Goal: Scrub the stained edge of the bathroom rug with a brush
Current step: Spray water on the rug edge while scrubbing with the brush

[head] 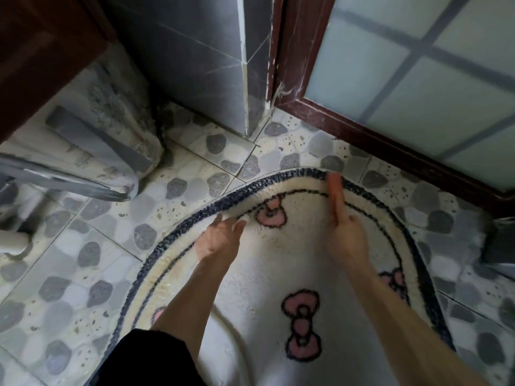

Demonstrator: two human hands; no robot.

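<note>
A big round-ended rug [264, 274] lies on the floor [111, 218]. The rug is white and fluffy, with pink bows [302, 324] on it and a dark blue edge [250, 188] going all the way around.

The left hand [220, 238] is at the far left part of the rug. It pinches the rug's edge there, with the thumb on top and the other fingers tucked out of sight. The edge looks lifted up a little at that spot.

The right hand [342, 227] is on the far part of the rug, a bit to the right of the left hand. Its fingers [334, 188] are straight and close together, and the tips reach the blue edge. They look blurry.

The floor around the rug has gray pebble shapes. Past the far end of the rug stands a gray wall [195, 51]. A door [418, 79] with a dark red frame and cloudy glass is past the rug's right side. A black sleeve [145, 358] is over the near end of the rug.
</note>
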